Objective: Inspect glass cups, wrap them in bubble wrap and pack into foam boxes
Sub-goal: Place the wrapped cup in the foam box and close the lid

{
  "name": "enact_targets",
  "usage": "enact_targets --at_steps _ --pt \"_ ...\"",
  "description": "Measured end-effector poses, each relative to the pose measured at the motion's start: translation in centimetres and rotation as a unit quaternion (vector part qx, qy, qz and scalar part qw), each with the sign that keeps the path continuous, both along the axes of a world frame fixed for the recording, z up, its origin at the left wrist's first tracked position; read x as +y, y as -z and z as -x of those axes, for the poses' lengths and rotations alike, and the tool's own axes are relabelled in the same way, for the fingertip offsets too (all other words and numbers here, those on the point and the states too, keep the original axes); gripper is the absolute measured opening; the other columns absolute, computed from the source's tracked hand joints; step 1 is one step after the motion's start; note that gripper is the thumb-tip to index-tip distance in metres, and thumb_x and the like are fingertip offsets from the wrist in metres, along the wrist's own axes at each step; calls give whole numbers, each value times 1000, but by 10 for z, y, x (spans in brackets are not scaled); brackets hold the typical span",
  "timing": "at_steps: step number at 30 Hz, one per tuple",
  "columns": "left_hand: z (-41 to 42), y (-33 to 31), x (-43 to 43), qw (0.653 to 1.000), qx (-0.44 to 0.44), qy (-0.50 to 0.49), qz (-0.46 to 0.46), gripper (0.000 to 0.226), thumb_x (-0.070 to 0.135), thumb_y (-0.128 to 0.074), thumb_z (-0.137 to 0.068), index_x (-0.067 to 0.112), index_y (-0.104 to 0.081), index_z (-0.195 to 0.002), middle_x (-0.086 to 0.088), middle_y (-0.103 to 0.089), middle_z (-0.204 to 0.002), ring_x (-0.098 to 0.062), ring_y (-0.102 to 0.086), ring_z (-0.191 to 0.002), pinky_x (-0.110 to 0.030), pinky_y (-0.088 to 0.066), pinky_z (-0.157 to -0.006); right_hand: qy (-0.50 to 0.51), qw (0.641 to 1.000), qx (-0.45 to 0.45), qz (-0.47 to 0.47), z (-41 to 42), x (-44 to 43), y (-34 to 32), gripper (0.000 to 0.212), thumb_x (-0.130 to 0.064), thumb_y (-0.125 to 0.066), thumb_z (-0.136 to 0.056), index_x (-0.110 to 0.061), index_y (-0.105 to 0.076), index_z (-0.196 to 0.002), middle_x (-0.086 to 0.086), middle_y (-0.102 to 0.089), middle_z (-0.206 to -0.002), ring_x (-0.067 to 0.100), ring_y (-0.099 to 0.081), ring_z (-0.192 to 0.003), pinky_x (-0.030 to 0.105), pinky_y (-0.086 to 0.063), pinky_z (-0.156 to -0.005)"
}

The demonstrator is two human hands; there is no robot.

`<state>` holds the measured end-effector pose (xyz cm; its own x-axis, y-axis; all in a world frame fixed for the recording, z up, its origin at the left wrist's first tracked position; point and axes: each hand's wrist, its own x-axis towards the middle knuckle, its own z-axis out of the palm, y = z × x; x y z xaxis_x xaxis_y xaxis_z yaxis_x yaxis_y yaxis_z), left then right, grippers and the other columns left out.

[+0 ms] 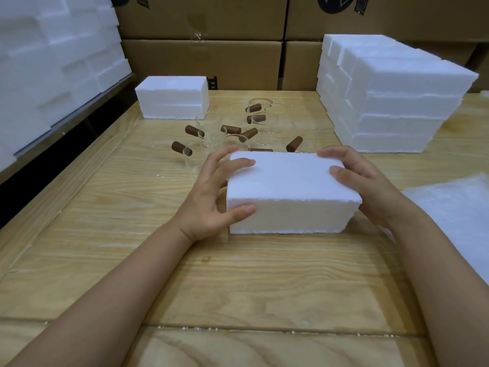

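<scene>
A closed white foam box [288, 192] sat in the centre of the frame on a pale wooden table [238, 282], its lid on. I held it from both ends. My left hand [209, 197] gripped the left end, thumb pressed against the near side wall and fingers curled over the top edge. My right hand [370, 186] clasped the right end, with fingers bent onto the lid; its palm hid that end wall.

Just above the box in the frame, a cluster of clear glass cups [209, 128] with brown cylindrical handles stood on the table, some partly hidden behind the box and my left fingers. A second closed foam box [172, 98] rested further up and to the left, apart from the cups. In the upper right, a tall stack of foam boxes [397, 102] stood on the table. At the right edge, a sheet of bubble wrap [460, 215] lay flat, near my right forearm. Brown cardboard cartons [211, 62] filled the top of the frame, and more white foam pieces [53, 62] were piled in the upper left.
</scene>
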<state>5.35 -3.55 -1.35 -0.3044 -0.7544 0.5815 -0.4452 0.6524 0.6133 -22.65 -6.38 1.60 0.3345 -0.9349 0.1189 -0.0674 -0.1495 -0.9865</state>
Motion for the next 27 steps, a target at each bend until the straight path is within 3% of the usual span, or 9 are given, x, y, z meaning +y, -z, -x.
enact_targets --at_steps 2,6,9,13,17,19,22,25,27 --pt "-1 -2 1 999 27 18 -44 54 44 -66 -74 29 -52 -124 -8 -34 -142 4 -35 -130 -9 -40 -94 -9 1000 -3 -13 1 0 -2 27 -16 -48 -97 -40 -58 -105 -14 -63 -99 5 -60 -76 18 -48 -56" --pt "-4 -4 2 993 49 30 -99 56 44 -68 -71 34 -51 -124 1 -43 -133 3 -43 -123 -9 -41 -91 -1 1000 -6 -8 1 -1 -1 20 -16 -51 -96 -36 -55 -92 -15 -61 -92 7 -55 -69 18 -45 -52" --pt "-8 -3 1 992 -2 44 -117 65 46 -73 -67 40 -47 -127 9 -41 -135 0 -41 -125 -9 -39 -94 41 998 -26 33 0 2 3 15 -21 -55 -93 -31 -53 -82 -13 -55 -81 4 -49 -63 13 -40 -51" --pt "-12 -1 1 989 -88 30 -111 91 55 -77 -57 55 -26 -132 39 -22 -135 17 -29 -124 1 -29 -93 88 991 -72 63 -5 8 9 15 -42 -59 -84 -31 -55 -74 -15 -53 -68 2 -47 -56 14 -38 -47" --pt "-11 0 3 990 -66 23 -120 89 51 -78 -57 57 -28 -131 33 -29 -136 14 -35 -123 -1 -31 -91 -27 999 -19 42 6 12 10 32 -59 -66 -72 -38 -59 -96 -20 -55 -104 1 -55 -77 14 -44 -59" --pt "-10 -2 3 989 -55 28 -134 88 49 -79 -57 62 -28 -128 43 -30 -131 15 -41 -118 -1 -35 -87 -102 992 59 37 15 18 7 52 -47 -69 -63 -46 -52 -112 -35 -46 -116 -5 -57 -85 10 -46 -64" --pt "-10 -6 3 988 -40 38 -146 88 45 -80 -55 66 -29 -124 49 -31 -125 17 -43 -113 1 -35 -85 -100 977 173 70 18 19 7 82 -31 -83 -58 -58 -37 -120 -50 -31 -117 -9 -56 -75 8 -46 -63" --pt "-9 -8 2 986 -9 46 -158 89 33 -86 -55 62 -36 -123 47 -35 -125 17 -45 -113 0 -36 -85 -98 974 186 83 16 14 11 97 -3 -84 -66 -66 -30 -115 -48 -26 -117 -15 -51 -94 12 -49 -73" --pt "-8 -7 1 983 26 54 -175 89 20 -87 -55 52 -41 -125 45 -39 -124 14 -48 -113 -4 -41 -85 -87 978 170 82 15 13 9 95 -3 -84 -66 -64 -32 -117 -46 -28 -118 -16 -50 -96 11 -49 -73"
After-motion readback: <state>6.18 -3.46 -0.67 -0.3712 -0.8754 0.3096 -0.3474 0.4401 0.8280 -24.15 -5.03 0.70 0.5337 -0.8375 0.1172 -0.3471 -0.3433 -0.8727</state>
